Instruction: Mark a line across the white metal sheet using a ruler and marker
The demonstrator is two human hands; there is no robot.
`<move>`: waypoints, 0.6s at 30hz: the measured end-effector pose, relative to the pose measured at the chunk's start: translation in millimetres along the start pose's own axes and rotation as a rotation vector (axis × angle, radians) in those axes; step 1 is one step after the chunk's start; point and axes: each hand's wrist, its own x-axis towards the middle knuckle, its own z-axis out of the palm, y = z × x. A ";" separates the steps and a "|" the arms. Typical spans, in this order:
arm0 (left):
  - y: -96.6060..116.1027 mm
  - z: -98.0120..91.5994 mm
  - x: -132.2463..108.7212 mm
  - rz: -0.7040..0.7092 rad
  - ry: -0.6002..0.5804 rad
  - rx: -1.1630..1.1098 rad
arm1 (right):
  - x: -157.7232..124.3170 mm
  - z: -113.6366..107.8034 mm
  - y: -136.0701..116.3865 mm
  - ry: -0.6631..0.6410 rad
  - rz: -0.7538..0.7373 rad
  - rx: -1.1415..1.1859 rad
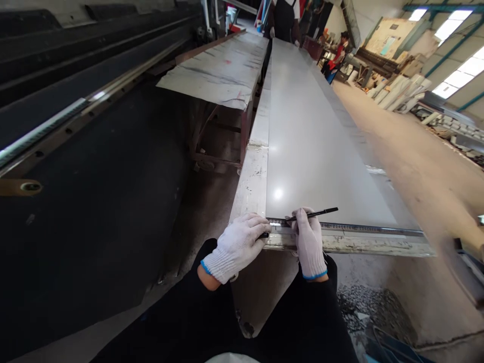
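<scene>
A long, smooth grey metal sheet (302,131) stretches away from me on a worn pale bench (249,189). Across its near end lies a steel ruler (359,229) with dark markings. My left hand (240,244), in a white knitted glove with a blue cuff, presses on the ruler's left end by the sheet's corner. A short black piece, perhaps a pen cap (264,235), sticks out between its thumb and fingers. My right hand (309,242), gloved the same way, pinches a slim black pen (323,213), its lower end down at the ruler's edge.
On the left stands a large dark machine (94,201). Another sheet (223,68) rests on a reddish metal stand (245,131). A person in dark clothes (285,20) stands at the far end, another in red (338,56) farther right. Dark scraps (374,312) lie on the floor.
</scene>
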 end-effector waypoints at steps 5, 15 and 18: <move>20.2 -0.4 9.8 0.001 -0.019 0.189 | 17.3 -9.9 -6.4 0.045 0.157 0.391; 63.7 49.6 47.8 0.197 0.036 0.512 | 35.6 -16.3 -5.2 0.141 0.239 0.623; 50.9 61.8 56.8 0.242 0.066 0.494 | 40.8 -16.1 -1.7 0.145 0.222 0.657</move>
